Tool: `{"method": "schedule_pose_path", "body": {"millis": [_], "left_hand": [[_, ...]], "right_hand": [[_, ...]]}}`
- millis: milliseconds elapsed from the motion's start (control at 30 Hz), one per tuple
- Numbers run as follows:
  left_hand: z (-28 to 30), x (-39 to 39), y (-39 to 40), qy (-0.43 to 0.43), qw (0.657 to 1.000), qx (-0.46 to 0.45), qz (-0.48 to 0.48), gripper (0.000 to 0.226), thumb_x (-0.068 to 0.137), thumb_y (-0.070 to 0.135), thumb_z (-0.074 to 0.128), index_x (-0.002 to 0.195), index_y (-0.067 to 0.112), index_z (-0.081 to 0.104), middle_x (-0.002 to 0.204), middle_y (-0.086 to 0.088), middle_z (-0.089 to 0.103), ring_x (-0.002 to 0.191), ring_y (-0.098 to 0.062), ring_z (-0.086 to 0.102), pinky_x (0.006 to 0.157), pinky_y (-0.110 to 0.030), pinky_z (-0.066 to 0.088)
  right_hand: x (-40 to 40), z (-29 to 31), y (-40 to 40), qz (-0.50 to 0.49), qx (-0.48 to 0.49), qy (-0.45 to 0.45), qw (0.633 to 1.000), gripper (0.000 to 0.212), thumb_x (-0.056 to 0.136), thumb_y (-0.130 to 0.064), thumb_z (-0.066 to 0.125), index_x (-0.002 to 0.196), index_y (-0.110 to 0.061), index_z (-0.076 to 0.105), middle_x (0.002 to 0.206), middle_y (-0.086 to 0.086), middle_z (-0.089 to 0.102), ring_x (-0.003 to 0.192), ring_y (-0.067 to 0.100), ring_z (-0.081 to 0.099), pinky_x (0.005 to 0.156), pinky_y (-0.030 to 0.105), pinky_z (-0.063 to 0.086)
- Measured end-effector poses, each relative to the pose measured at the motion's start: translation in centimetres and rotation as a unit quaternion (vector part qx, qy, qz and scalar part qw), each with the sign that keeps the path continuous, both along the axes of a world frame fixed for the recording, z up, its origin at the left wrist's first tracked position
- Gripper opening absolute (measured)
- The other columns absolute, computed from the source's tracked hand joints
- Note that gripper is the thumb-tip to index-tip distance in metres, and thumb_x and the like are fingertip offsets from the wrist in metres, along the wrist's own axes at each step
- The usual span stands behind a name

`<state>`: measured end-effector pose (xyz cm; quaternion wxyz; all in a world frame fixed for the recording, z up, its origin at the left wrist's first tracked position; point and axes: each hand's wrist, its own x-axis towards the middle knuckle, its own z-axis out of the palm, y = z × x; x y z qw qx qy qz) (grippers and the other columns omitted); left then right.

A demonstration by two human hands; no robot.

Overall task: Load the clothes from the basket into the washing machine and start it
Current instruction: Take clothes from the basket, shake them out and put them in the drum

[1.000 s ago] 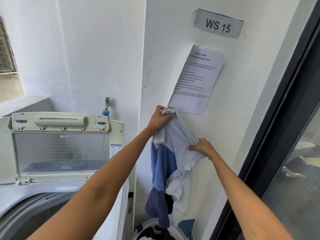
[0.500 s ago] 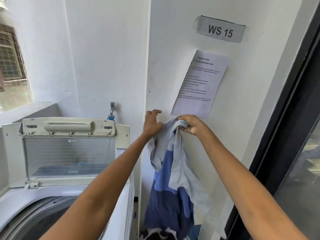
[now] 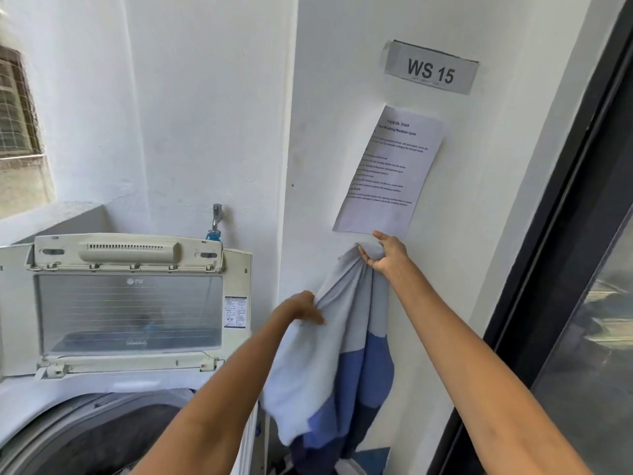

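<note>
A grey and blue garment (image 3: 337, 365) hangs in front of the white wall, right of the washing machine. My right hand (image 3: 385, 257) pinches its bunched top edge just under the taped paper. Lower down and to the left, my left hand (image 3: 301, 308) grips a fold on the garment's left side. The top-loading washing machine (image 3: 113, 382) stands at the lower left with its lid (image 3: 128, 310) raised and its dark drum (image 3: 113, 437) exposed. The basket is almost wholly hidden below the garment at the bottom edge.
A printed sheet (image 3: 388, 173) and a "WS 15" sign (image 3: 431, 68) are on the wall. A tap (image 3: 216, 217) sticks out behind the machine. A dark door frame (image 3: 548, 269) with glass runs down the right. A window (image 3: 17, 108) is at the far left.
My left hand let go of the garment's top and dropped to take its left side. My right hand keeps the top edge and the garment now hangs longer and more spread.
</note>
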<state>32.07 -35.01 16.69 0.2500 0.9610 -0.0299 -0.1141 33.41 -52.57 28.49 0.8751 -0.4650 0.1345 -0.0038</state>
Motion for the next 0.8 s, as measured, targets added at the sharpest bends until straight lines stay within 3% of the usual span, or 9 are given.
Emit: {"method": "schedule_pose_path", "body": {"millis": [100, 200, 267, 367, 433, 533, 633, 733, 800], "left_hand": [[3.0, 0.5, 1.2, 0.011, 0.988, 0.153, -0.013, 0.058, 0.076, 0.039, 0.075, 0.121, 0.008, 0.056, 0.113, -0.007, 0.060, 0.108, -0.024, 0.059, 0.095, -0.035, 0.042], [5.1, 1.1, 2.4, -0.046, 0.969, 0.237, 0.059, 0.052, 0.086, 0.038, 0.059, 0.131, 0.014, 0.048, 0.135, -0.010, 0.051, 0.130, -0.029, 0.042, 0.107, -0.049, 0.027], [5.6, 1.0, 2.6, -0.157, 0.965, 0.159, 0.136, 0.041, 0.088, 0.023, 0.048, 0.128, 0.014, 0.053, 0.134, -0.014, 0.044, 0.129, -0.033, 0.035, 0.104, -0.053, 0.034], [5.7, 0.7, 1.3, -0.364, 0.907, -0.079, 0.196, 0.037, 0.081, 0.000, 0.045, 0.113, 0.007, 0.062, 0.127, -0.021, 0.043, 0.125, -0.037, 0.032, 0.094, -0.047, 0.042], [6.4, 0.8, 0.8, -0.398, 0.876, -0.217, 0.168, 0.032, 0.076, -0.002, 0.043, 0.100, 0.007, 0.063, 0.113, -0.021, 0.054, 0.117, -0.035, 0.045, 0.086, -0.038, 0.042], [8.3, 0.7, 0.6, -0.351, 0.847, -0.381, 0.121, 0.019, 0.081, 0.002, 0.044, 0.081, 0.019, 0.053, 0.077, -0.002, 0.058, 0.075, -0.022, 0.053, 0.060, -0.030, 0.037], [9.4, 0.3, -0.6, -0.307, 0.824, -0.472, 0.057, 0.025, 0.084, -0.003, 0.048, 0.097, 0.019, 0.049, 0.083, 0.000, 0.053, 0.068, -0.011, 0.045, 0.056, -0.021, 0.037], [9.3, -0.2, -1.7, -0.216, 0.881, -0.419, -0.023, 0.021, 0.087, 0.012, 0.052, 0.106, 0.018, 0.047, 0.086, 0.001, 0.049, 0.067, -0.006, 0.045, 0.053, -0.014, 0.040], [9.2, -0.6, -1.7, -0.124, 0.919, -0.369, -0.058, 0.020, 0.092, 0.023, 0.049, 0.111, 0.016, 0.049, 0.084, 0.004, 0.054, 0.071, -0.008, 0.051, 0.055, -0.019, 0.046]], "right_hand": [[0.2, -1.7, -2.1, -0.040, 0.023, 0.022, 0.999, 0.015, 0.092, -0.001, 0.048, 0.083, -0.005, 0.058, 0.129, 0.018, 0.047, 0.075, 0.033, 0.052, 0.037, 0.033, 0.053], [0.1, -2.8, -3.3, -0.072, 0.045, 0.021, 0.996, 0.022, 0.092, 0.000, 0.045, 0.075, -0.008, 0.058, 0.136, 0.019, 0.046, 0.073, 0.031, 0.052, 0.039, 0.031, 0.052], [-0.5, -2.6, -3.6, -0.077, 0.048, 0.010, 0.996, 0.021, 0.090, 0.000, 0.047, 0.074, -0.009, 0.057, 0.127, 0.020, 0.050, 0.071, 0.029, 0.052, 0.036, 0.028, 0.051], [-1.2, -1.4, -4.1, -0.091, 0.005, -0.016, 0.996, 0.023, 0.090, -0.002, 0.045, 0.074, -0.012, 0.058, 0.111, 0.016, 0.050, 0.066, 0.025, 0.051, 0.036, 0.022, 0.049], [-1.3, -0.4, -4.7, -0.086, -0.057, -0.019, 0.994, 0.025, 0.091, -0.004, 0.043, 0.074, -0.014, 0.059, 0.099, 0.014, 0.054, 0.060, 0.023, 0.050, 0.035, 0.019, 0.047], [-1.5, 0.9, -5.1, -0.063, -0.162, -0.022, 0.985, 0.022, 0.091, -0.007, 0.047, 0.075, -0.016, 0.059, 0.082, 0.012, 0.055, 0.058, 0.022, 0.051, 0.034, 0.021, 0.047], [-1.6, 1.1, -3.5, -0.021, -0.263, -0.058, 0.963, 0.018, 0.089, -0.010, 0.054, 0.073, -0.018, 0.054, 0.079, 0.007, 0.052, 0.065, 0.017, 0.049, 0.048, 0.028, 0.049], [-1.9, 1.0, -1.0, 0.019, -0.296, -0.111, 0.948, 0.016, 0.090, -0.011, 0.054, 0.076, -0.019, 0.055, 0.077, 0.002, 0.054, 0.068, 0.013, 0.049, 0.060, 0.026, 0.043], [-2.2, 1.1, -0.1, 0.047, -0.289, -0.136, 0.947, 0.010, 0.091, -0.015, 0.055, 0.083, -0.020, 0.057, 0.080, 0.001, 0.057, 0.071, 0.013, 0.052, 0.062, 0.026, 0.044]]}}
